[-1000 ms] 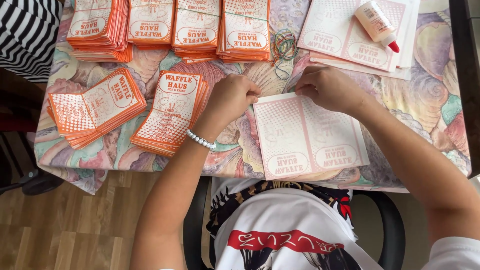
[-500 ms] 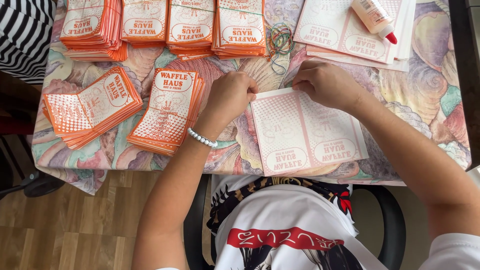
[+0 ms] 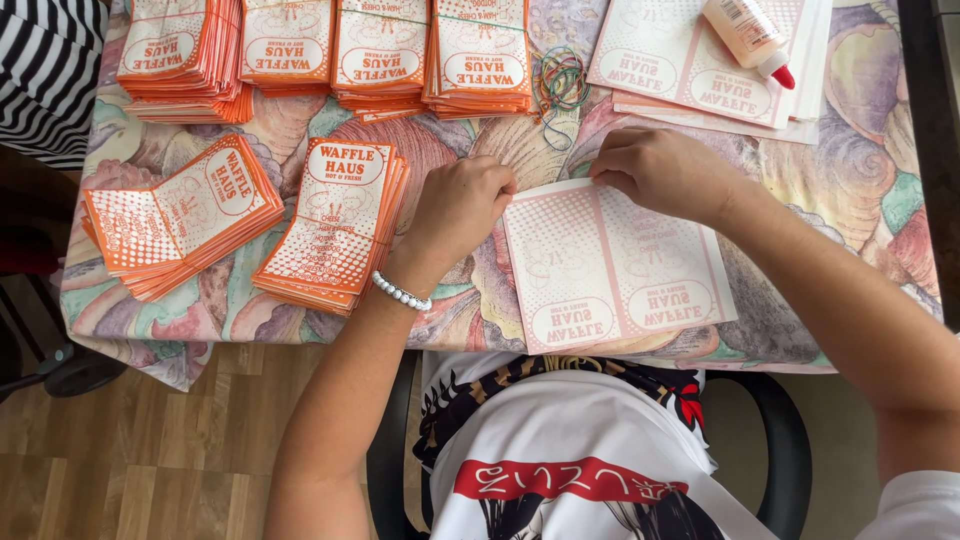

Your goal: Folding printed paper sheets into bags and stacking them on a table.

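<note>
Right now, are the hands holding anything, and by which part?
Both hands grip the flat printed paper sheet at its far top edge: left hand at the top-left corner, right hand near the top middle. The sheet lies on the table, not lifted.

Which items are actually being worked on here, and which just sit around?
In hand: left hand and right hand on the far edge of the flat printed sheet.

Lying about: glue bottle, rubber bands, orange folded stacks, unfolded sheet pile.
</note>
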